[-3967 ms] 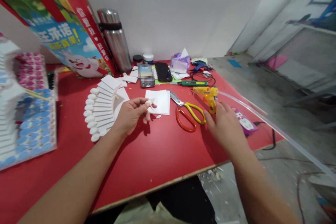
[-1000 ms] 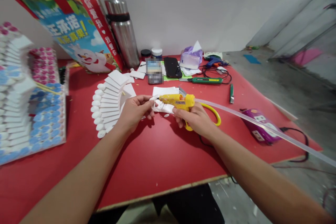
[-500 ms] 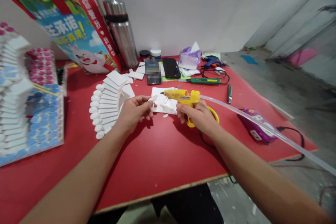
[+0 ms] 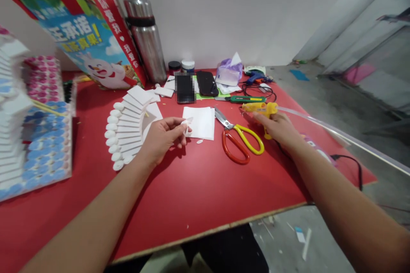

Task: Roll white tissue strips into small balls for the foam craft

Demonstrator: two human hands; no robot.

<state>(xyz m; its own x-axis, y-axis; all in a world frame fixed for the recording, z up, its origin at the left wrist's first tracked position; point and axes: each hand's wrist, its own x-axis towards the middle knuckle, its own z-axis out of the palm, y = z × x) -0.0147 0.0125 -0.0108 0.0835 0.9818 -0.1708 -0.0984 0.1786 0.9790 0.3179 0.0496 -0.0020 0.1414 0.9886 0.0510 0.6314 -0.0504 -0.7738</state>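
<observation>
My left hand (image 4: 166,138) pinches a small, thin, whitish piece (image 4: 187,123) between thumb and fingertips; its exact kind is too small to make out. Beside those fingertips lies a white square sheet (image 4: 205,124), with a small white oval bit (image 4: 200,141) at its lower edge. Farther right, my right hand (image 4: 279,128) grips a yellow hot glue gun (image 4: 256,107), its nozzle turned left. A long clear glue stick (image 4: 349,136) sticks out of its back. Between the sheet and my right hand rest scissors (image 4: 231,127) with one red and one yellow handle.
White strips with oval ends (image 4: 131,121) fan out left of my left hand. A tray of blue and white pieces (image 4: 48,149) sits far left. Behind are a steel flask (image 4: 149,47), a printed bag (image 4: 86,38), phones (image 4: 207,84) and a green cutter (image 4: 246,99). A purple box (image 4: 317,147) stands right.
My right hand has carried the glue gun to the right, away from my left hand, uncovering the scissors and the sheet. My left hand stays nearly in place with its piece.
</observation>
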